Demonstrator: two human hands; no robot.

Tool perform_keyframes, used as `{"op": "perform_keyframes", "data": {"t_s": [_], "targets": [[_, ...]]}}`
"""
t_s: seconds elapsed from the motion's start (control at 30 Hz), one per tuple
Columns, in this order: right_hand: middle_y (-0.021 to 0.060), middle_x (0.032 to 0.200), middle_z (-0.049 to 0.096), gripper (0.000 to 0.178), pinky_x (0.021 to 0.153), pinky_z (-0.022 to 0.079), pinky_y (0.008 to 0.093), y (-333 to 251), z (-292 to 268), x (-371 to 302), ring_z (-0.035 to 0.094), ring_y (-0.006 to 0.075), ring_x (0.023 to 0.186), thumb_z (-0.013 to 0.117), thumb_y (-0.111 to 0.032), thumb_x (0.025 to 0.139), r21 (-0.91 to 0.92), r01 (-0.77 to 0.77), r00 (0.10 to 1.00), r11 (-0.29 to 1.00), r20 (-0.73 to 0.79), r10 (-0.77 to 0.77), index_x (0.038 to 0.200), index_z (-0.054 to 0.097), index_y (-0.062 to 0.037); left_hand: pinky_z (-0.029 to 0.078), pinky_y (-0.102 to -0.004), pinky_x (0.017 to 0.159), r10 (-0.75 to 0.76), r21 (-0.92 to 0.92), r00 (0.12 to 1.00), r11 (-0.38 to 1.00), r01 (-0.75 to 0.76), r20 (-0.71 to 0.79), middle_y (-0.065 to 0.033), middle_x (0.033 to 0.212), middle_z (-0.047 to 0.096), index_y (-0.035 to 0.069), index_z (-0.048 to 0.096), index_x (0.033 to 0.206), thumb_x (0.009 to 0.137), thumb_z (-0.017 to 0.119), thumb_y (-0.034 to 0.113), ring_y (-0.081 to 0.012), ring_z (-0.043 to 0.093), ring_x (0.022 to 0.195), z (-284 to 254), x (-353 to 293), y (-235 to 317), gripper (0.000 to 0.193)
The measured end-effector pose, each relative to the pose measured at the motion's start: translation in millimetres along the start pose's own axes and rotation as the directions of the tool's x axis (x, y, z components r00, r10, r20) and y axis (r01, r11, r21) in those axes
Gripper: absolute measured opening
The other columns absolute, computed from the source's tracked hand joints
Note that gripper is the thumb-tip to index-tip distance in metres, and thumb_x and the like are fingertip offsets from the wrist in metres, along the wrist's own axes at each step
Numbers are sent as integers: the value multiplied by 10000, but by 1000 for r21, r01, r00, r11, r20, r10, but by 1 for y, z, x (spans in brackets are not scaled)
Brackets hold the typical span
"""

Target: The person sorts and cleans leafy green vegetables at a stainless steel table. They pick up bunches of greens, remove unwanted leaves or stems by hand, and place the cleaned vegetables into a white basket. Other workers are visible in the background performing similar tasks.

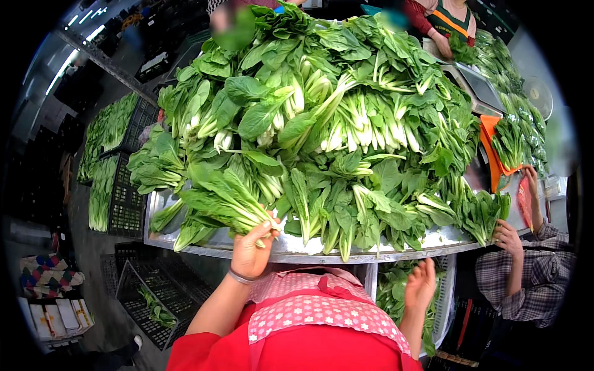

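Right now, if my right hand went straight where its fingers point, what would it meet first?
Your right hand would probably meet the metal table edge; if it's higher, the leafy greens beyond. Height is unclear.

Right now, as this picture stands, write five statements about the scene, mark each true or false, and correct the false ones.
1. The left grip holds a bunch of leafy greens. True.
2. The right grip is clenched around another bunch. False: it is open, nothing visible in it.
3. A black crate stands left of the metal table. True.
4. The apron is plain blue. False: it is pink with white flowers.
5. A plaid shirt shows at the picture's right. True.
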State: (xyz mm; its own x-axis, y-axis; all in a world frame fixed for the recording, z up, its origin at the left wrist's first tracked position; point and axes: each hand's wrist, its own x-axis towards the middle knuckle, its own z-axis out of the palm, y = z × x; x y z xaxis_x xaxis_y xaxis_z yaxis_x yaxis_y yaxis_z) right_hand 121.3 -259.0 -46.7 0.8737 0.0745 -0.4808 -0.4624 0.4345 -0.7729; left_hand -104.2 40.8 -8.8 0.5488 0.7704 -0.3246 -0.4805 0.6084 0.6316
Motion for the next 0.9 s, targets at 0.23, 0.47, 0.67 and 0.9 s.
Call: {"op": "perform_keyframes", "data": {"t_s": [0.23, 0.47, 0.67, 0.9], "targets": [[131, 788, 596, 337, 564, 468, 382, 89, 156, -84, 599, 280, 662, 666, -283, 736, -507, 851, 475, 135, 854, 210, 940, 567, -34, 524, -352, 739, -95, 66, 994, 994, 92, 54, -158, 1091, 558, 10, 490, 1110, 830, 537, 38, -245, 562, 980, -3, -15, -3, 285], [121, 755, 587, 381, 556, 477, 369, 128, 166, -70, 599, 265, 607, 638, -149, 729, -485, 872, 489, -63, 861, 142, 1056, 486, -26, 508, -322, 700, -112, 109, 983, 989, 97, 143, -110, 968, 587, 17, 365, 1229, 801, 579, 34, -200, 579, 903, -10, -27, -3, 479], [44, 780, 561, 353, 483, 423, 175, 92, 167, -89, 532, 73, 581, 593, 2, 791, -473, 209, 704, 856, 680, 204, 1115, 458, 46, 475, -268, 610, -84, 131, 996, 988, 79, 31, -59, 882, 557, 49, 428, 1104, 780, 611, 21, -168, 567, 828, -16, -30, -10, 373], [39, 723, 595, 205, 438, 425, 179, 93, 152, -75, 543, 74, 555, 626, -46, 797, -614, -88, 567, 784, 616, 547, 973, 542, 17, 451, -238, 600, -99, 231, 995, 968, 98, -7, -58, 893, 566, 59, 449, 1060, 784, 623, 41, -136, 556, 791, 1, -30, -27, 326]]}}
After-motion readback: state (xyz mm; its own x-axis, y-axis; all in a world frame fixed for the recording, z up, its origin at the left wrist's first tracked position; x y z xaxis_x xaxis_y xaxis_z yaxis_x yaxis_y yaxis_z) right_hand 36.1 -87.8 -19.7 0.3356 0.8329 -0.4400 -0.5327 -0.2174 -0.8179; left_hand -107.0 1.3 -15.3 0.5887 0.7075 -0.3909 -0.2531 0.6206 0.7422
